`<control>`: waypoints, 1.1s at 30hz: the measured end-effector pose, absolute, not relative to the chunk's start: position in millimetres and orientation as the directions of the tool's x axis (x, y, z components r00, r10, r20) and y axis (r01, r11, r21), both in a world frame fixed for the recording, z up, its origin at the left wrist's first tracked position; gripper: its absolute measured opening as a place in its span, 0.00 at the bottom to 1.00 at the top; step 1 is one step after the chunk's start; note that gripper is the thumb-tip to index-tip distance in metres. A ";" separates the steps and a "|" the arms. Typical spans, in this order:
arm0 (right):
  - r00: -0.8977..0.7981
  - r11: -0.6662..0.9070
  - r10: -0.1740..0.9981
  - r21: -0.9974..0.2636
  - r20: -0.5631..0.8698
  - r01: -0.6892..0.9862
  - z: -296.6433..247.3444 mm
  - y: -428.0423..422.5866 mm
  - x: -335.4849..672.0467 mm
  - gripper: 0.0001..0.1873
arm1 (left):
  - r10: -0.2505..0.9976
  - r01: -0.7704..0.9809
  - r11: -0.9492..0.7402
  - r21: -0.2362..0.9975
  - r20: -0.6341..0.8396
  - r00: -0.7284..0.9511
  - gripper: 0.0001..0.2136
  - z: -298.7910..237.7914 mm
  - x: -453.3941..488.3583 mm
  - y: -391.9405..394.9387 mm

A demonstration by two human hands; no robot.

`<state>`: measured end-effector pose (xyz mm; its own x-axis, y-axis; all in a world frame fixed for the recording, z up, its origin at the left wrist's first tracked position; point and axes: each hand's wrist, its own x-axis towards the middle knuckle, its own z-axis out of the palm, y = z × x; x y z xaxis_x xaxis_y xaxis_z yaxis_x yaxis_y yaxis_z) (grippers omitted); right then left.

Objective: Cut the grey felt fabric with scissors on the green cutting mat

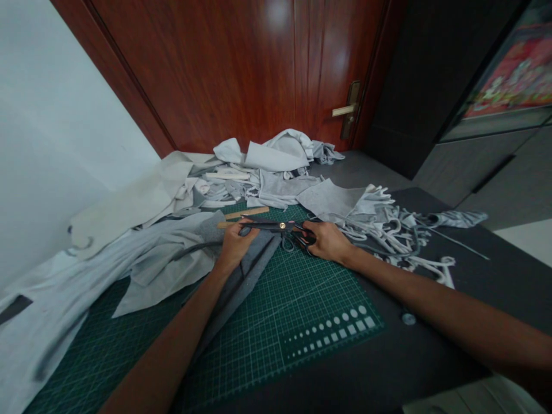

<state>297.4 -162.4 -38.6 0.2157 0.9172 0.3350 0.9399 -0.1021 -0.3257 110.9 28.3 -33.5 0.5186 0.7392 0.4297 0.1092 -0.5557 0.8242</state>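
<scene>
My right hand (328,241) grips the handles of black scissors (276,227), whose blades point left across a green cutting mat (302,310). My left hand (236,241) is closed on the edge of a dark grey fabric strip (241,282), right at the blade tips. The strip runs down the mat toward me. A wooden ruler (246,214) lies just beyond the scissors.
Heaps of light grey cloth (142,253) cover the left and far side of the table. A tangle of cut grey strips (401,236) lies to the right. A red-brown door (241,69) with a brass handle (345,109) stands behind. A small round object (407,318) sits by the mat.
</scene>
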 end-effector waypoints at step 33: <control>0.240 -0.165 0.927 -0.259 0.289 0.952 -35.3 -162.3 296.5 0.06 | 0.721 0.118 -0.586 0.802 0.449 0.528 0.06 -29.5 110.5 25.9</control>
